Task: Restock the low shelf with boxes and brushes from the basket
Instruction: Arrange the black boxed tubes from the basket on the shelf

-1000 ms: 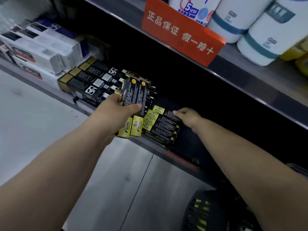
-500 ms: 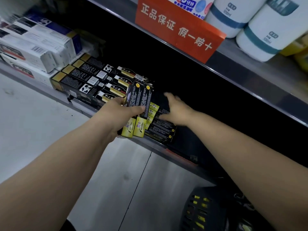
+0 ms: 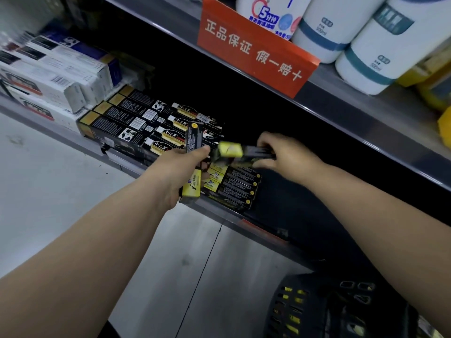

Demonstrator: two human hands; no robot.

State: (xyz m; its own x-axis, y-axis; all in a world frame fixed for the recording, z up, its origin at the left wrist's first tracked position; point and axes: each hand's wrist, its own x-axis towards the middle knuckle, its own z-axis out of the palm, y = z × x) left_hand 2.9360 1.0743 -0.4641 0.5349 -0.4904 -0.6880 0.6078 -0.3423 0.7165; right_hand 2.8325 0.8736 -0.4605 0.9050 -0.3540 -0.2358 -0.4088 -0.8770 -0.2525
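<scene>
My left hand [image 3: 178,172] grips an upright black box with a yellow end [image 3: 192,140] in front of the low shelf [image 3: 127,164]. My right hand [image 3: 288,157] holds a second black-and-yellow box [image 3: 234,150], blurred, lying level just above a row of the same boxes [image 3: 234,189] on the shelf. A stack of black-and-gold boxes [image 3: 136,120] lies to the left of both hands. The dark basket [image 3: 292,311] sits on the floor at the lower right, with yellow-ended boxes showing through its wall.
White boxes [image 3: 51,76] are stacked at the shelf's left end. The upper shelf carries an orange sign [image 3: 253,52] and white bottles [image 3: 361,42]. The low shelf is dark to the right of the row. Pale floor lies below.
My right hand has left the boxes on the shelf and taken one box from my left hand's pair. It now holds it level over the row. My left hand keeps one box.
</scene>
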